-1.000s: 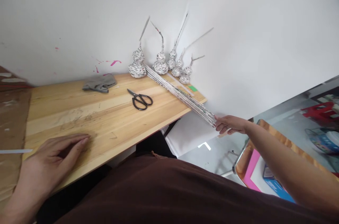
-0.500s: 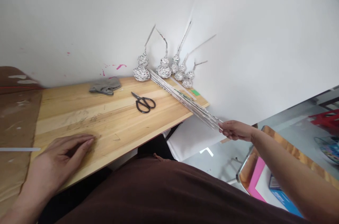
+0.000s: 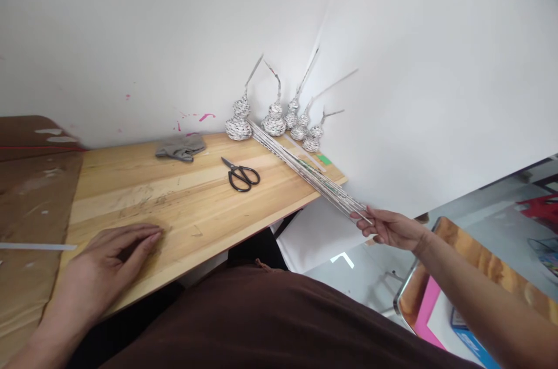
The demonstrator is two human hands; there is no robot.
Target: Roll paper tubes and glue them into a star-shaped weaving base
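My left hand (image 3: 107, 258) rests on the pale wooden table (image 3: 192, 203), left of and nearer me than the black-handled scissors (image 3: 237, 169), fingers bent; I can't tell whether thumb and fingertips meet. Behind the scissors and rightward stand five white-and-grey woven gourd shapes (image 3: 274, 125), insides hidden. Right of the scissors, a bundle of thin white rolled-paper sticks (image 3: 305, 169) slants over the table edge. Farther right, from my outstretched arm (image 3: 479, 290), my half-curled right hand (image 3: 394, 229) pinches the sticks' near ends.
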